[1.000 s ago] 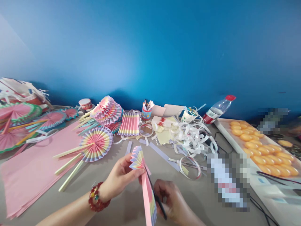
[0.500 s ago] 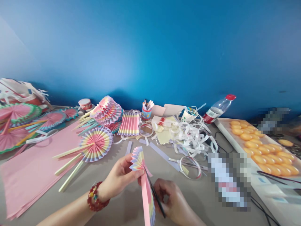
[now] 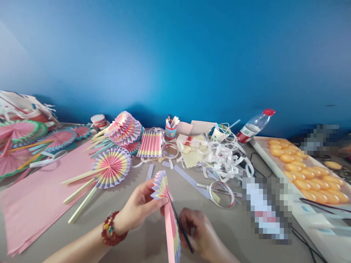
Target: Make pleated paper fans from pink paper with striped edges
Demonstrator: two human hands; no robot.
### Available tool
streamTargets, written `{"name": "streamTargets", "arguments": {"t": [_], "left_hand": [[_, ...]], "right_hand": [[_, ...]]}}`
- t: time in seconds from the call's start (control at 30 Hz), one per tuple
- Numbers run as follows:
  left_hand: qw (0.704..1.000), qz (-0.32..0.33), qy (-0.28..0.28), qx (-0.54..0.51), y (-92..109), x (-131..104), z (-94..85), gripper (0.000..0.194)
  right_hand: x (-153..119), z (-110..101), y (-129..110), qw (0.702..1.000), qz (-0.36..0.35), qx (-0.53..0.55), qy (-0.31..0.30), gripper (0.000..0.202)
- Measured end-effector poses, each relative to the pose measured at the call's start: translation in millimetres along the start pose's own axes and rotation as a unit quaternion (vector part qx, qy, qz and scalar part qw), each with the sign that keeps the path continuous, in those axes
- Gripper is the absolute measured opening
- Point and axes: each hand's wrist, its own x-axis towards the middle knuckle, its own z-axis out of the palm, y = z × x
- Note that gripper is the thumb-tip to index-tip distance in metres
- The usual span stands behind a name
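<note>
Pinched in my left hand [image 3: 142,204], which wears a red bead bracelet, is a pleated paper fan [image 3: 160,186] of pink, yellow and lilac, its upper end spread. A long folded pink strip of the same paper hangs below my thumb. My right hand [image 3: 199,232] is closed round a thin black stick-like tool [image 3: 184,230]. The tool slants along the right side of the folded paper, its upper end close to my left fingertips. I cannot make out exactly what kind of tool it is. Left of my hands lies a finished round fan [image 3: 112,168] with pale yellow handles.
Pink paper sheets [image 3: 35,204] lie at left, other paper fans [image 3: 126,128] behind. A pleated sheet [image 3: 150,144], a pen cup [image 3: 170,131] and curled white strips [image 3: 222,160] lie ahead. At right are a tape roll [image 3: 233,197], a bottle [image 3: 253,126] and a tray of orange ovals [image 3: 255,144].
</note>
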Motion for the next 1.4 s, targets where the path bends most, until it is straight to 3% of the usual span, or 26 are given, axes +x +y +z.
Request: {"name": "streamTargets", "arguments": {"t": [0.67,1.07,1.4], "left_hand": [[0.999,-0.002,-0.023,0.03,-4,-1,-1.0,0.017],[0.999,-0.001,-0.011,0.042,-3,0,-0.1,0.017],[0.999,-0.005,0.001,0.033,-6,1,-4.2,0.021]], "right_hand": [[-1,-4,-8,0.999,0.029,0.017,-0.041,0.015],[0,-1,-8,0.999,0.03,0.007,-0.018,0.015],[2,-13,-13,0.996,0.035,0.016,-0.079,0.013]]}}
